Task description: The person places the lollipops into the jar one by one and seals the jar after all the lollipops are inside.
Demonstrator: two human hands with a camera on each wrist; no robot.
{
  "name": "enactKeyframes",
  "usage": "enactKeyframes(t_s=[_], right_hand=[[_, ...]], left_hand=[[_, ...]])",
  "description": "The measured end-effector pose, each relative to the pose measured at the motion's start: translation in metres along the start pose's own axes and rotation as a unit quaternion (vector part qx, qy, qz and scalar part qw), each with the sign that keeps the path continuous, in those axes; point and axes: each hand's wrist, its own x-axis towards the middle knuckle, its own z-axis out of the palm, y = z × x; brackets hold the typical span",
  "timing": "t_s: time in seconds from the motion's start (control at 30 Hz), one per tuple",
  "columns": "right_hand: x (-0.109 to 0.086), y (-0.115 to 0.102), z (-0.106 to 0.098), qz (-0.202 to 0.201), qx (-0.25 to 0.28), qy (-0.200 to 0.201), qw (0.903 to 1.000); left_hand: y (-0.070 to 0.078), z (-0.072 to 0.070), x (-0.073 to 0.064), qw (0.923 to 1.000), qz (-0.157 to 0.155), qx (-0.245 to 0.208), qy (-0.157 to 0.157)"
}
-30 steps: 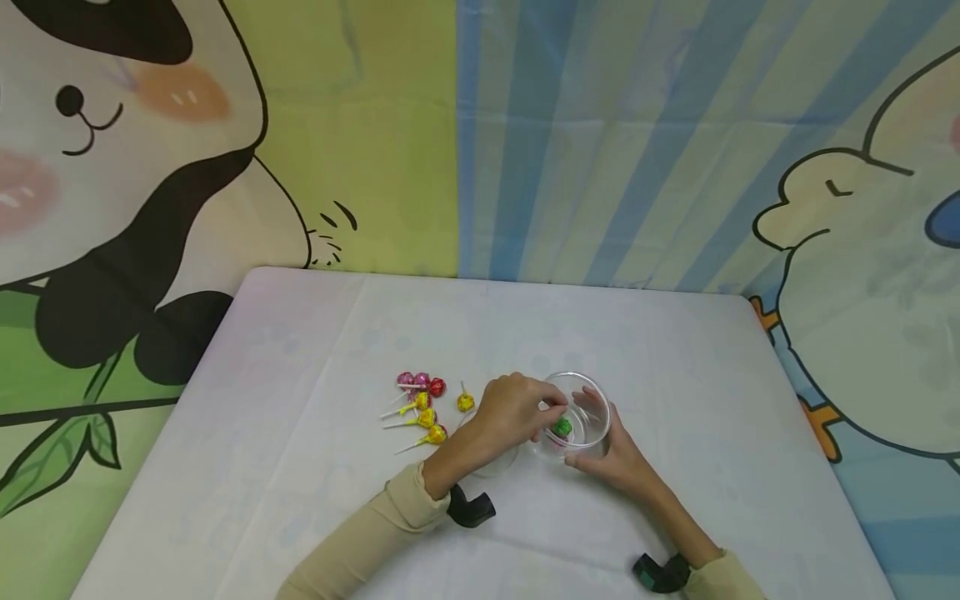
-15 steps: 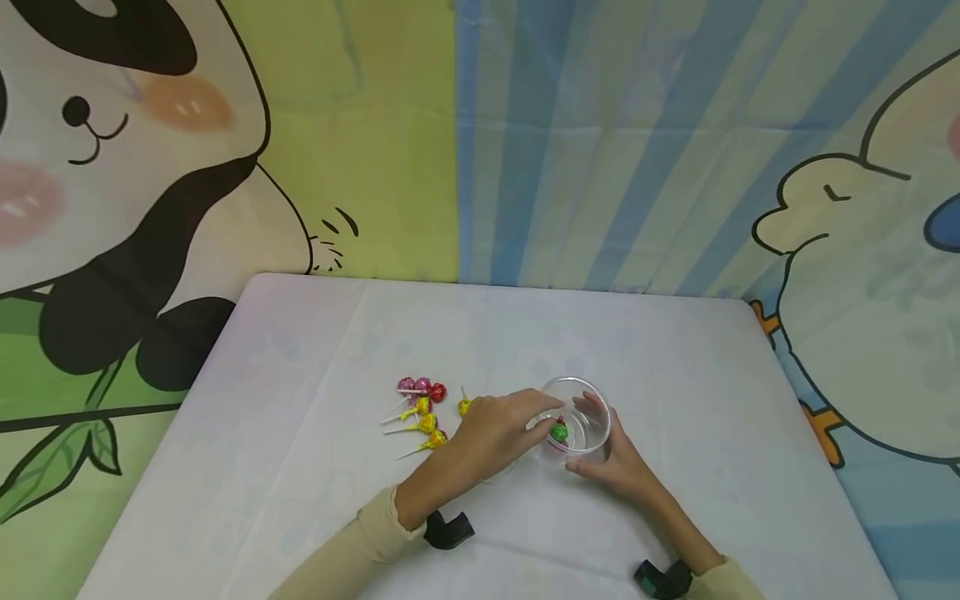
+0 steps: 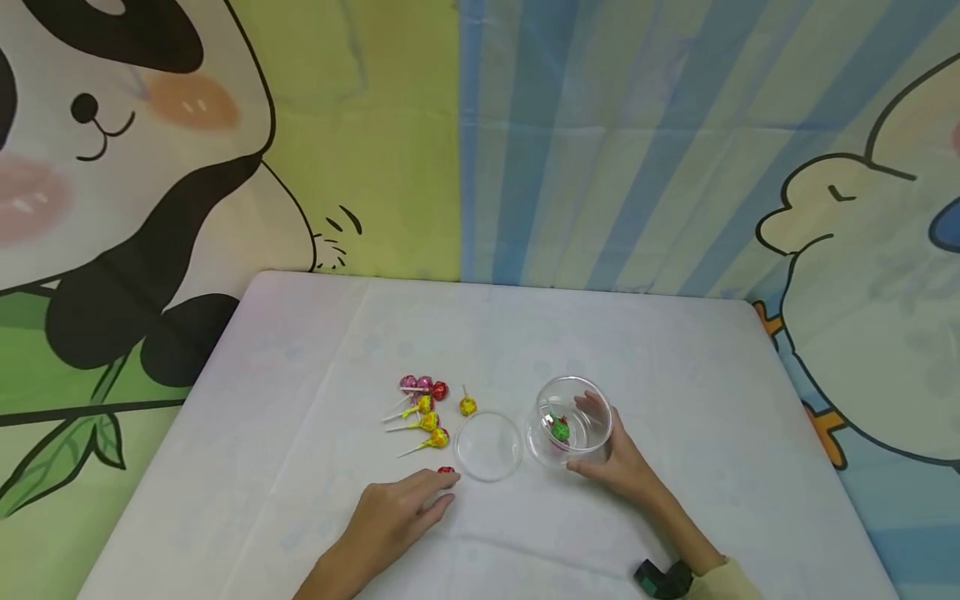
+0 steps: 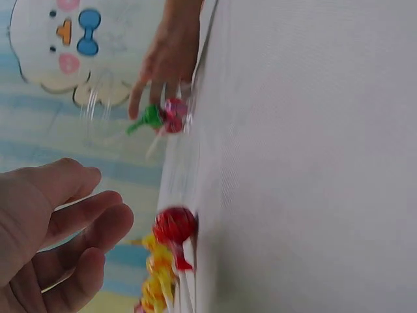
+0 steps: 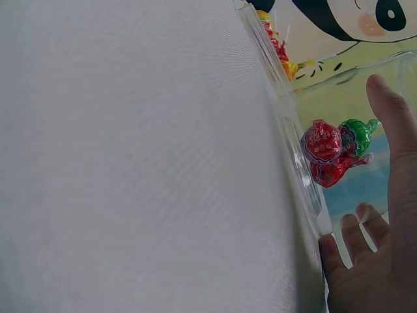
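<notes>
Presently, a clear jar [image 3: 567, 400] of lollipops [image 5: 329, 147] is clasped by the right hand [image 3: 621, 463], well in from the right edge of the tabletop [image 3: 675, 358]. Nearer the left edge, a red lollipop [image 4: 174, 225] is seen just beside the left hand [image 3: 393, 512], fingers loosely bent.

Clear jar [image 3: 587, 429]. Green lollipop [image 3: 559, 429], red lollipop [image 4: 174, 225], yellow lollipops [image 3: 430, 422]. White tablecloth [image 3: 660, 367]. Backdrop [image 3: 592, 150] blue-striped, part yellow-green.

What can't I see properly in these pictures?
- Head view: most of the red lollipop, hidden by the left hand.
- Head view: any print on the pink lollipops, too small.
- Left wrist view: parts of the yellow lollipops, behind the red lollipop.
- Right wrist view: part of the right hand, cut off by the picture's edge.
</notes>
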Motion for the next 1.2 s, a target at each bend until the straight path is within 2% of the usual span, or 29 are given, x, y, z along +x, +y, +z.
enactKeyframes(t_s=[0.13, 0.3, 0.43, 0.6, 0.8, 1.0, 1.07, 1.2], right_hand=[[0.000, -0.001, 0.000, 0.001, 0.003, 0.001, 1.0000], [0.000, 0.000, 0.001, -0.003, 0.006, -0.002, 1.0000], [0.000, 0.001, 0.000, -0.004, 0.002, -0.002, 1.0000], [0.000, 0.001, 0.000, -0.006, 0.004, 0.001, 1.0000], [-0.001, 0.001, 0.000, -0.008, -0.002, -0.003, 1.0000], [-0.001, 0.001, -0.001, -0.010, -0.002, -0.004, 0.9999], [-0.001, 0.002, -0.001, -0.012, -0.005, -0.004, 0.9999], [0.000, 0.003, -0.001, -0.013, -0.004, -0.004, 0.9999]], left_hand=[[-0.010, -0.005, -0.014, 0.9976, -0.068, -0.011, 0.011], [-0.016, -0.009, -0.023, 0.9923, -0.123, 0.006, 0.003], [-0.019, -0.009, -0.028, 0.9908, -0.135, 0.011, 0.000], [-0.022, -0.009, -0.027, 0.9912, -0.131, 0.008, 0.020], [-0.034, -0.012, -0.010, 0.9872, -0.151, 0.035, 0.037], [-0.061, -0.019, 0.019, 0.9771, -0.179, 0.078, 0.085], [-0.070, -0.020, 0.028, 0.9751, -0.188, 0.083, 0.084], [-0.080, -0.018, 0.040, 0.9740, -0.205, 0.080, 0.055]])
